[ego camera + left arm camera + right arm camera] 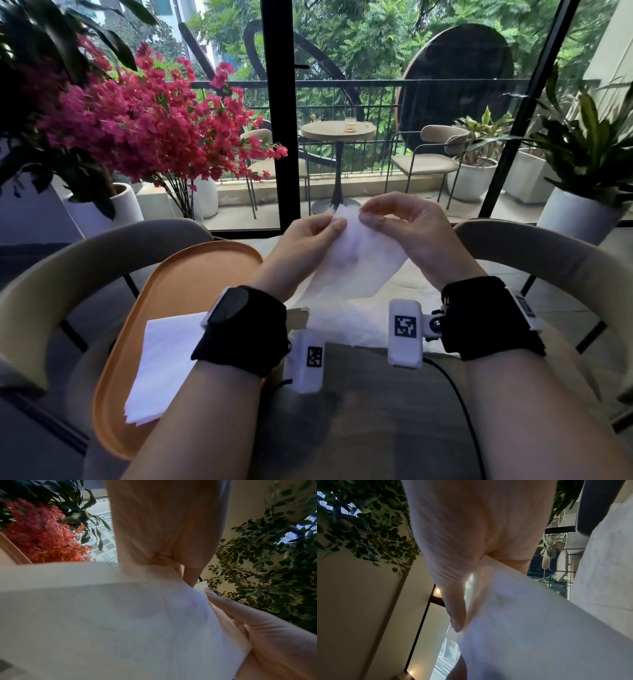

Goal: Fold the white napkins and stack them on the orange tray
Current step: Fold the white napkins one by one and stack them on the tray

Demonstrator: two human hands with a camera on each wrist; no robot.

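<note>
A white napkin hangs in the air above the table, held up by both hands at its top corner. My left hand pinches its upper left edge and my right hand pinches the top corner from the right. The same napkin fills the left wrist view, and the napkin covers the lower right of the right wrist view. An orange tray lies at the left with a stack of folded white napkins on its near part. More unfolded napkins lie below the hands.
Two curved beige chair backs flank the table on either side. Pink flowers in a white pot stand at the left, green potted plants at the right. A glass door ahead gives onto a balcony with a small round table.
</note>
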